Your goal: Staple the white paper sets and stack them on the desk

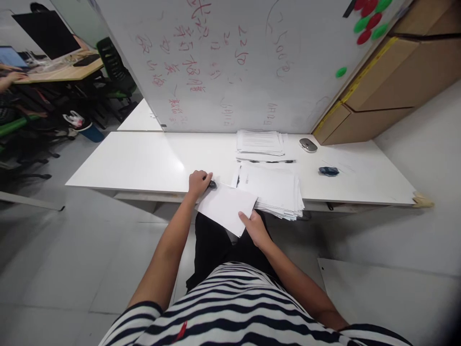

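My left hand (pixel 199 183) is closed around a small black object (pixel 212 184), perhaps a stapler, at the upper left corner of some white paper (pixel 225 204). Most of that object is hidden by the fingers. With its thumb on top, my right hand (pixel 255 228) grips the lower right edge of the same paper, which is tilted over the table's front edge above my lap. Just right of it lies a thick, uneven stack of sheets (pixel 272 185), partly jutting past the edge. Behind sits a second pile of printed sheets (pixel 258 142).
A white table (pixel 144 158) backs onto a whiteboard (pixel 216 62) with red writing. At right are a computer mouse (pixel 308 144), a dark blue object (pixel 328 171) and cardboard boxes (pixel 396 77). Another person's hand (pixel 16 77) rests at a desk far left, near a blue bin (pixel 91 131).
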{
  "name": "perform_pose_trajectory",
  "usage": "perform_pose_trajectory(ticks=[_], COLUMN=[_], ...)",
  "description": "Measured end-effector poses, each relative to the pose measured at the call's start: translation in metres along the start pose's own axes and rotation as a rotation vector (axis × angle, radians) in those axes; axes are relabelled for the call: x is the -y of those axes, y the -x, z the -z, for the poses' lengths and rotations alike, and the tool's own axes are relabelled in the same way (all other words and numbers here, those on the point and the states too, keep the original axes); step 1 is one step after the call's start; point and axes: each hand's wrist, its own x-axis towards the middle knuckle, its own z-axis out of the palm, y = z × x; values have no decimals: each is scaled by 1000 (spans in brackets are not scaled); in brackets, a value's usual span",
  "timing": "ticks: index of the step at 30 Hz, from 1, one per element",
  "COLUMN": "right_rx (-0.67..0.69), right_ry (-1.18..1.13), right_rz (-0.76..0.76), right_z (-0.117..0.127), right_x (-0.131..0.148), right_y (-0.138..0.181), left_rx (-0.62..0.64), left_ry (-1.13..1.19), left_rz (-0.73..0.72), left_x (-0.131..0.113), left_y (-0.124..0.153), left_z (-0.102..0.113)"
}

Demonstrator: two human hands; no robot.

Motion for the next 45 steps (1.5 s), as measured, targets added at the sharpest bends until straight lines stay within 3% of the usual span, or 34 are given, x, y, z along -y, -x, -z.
perform_pose_trajectory(ticks=[5, 12, 17, 21, 25, 32, 39, 45], right_rx=[37, 37, 32, 68, 53, -213, -277, -235], right_ry=[88, 122, 89, 118, 210, 395, 395, 364], right_rz=[18, 23, 18, -47, -54, -33, -26, -26], right_z=[-3, -7, -2, 16, 52, 109, 118, 113], right_x=[4, 12, 10, 19, 45, 77, 74, 69], right_y=[-1, 3, 0, 3, 16, 19, 18, 19], left_rx=[-43, 62, -30, -154, -219, -264, -259, -246], left_ry=[-34, 77, 5, -18, -60, -153, -144, -136], left_rz=[-9, 30, 83, 156, 196, 216, 212, 213], left_x=[-6, -2, -3, -10, -13, -16, -14, -13], left_y=[5, 2, -1, -1, -4, -6, -5, -6], left_z=[1, 5, -4, -13, -19, -23, -24, -25])
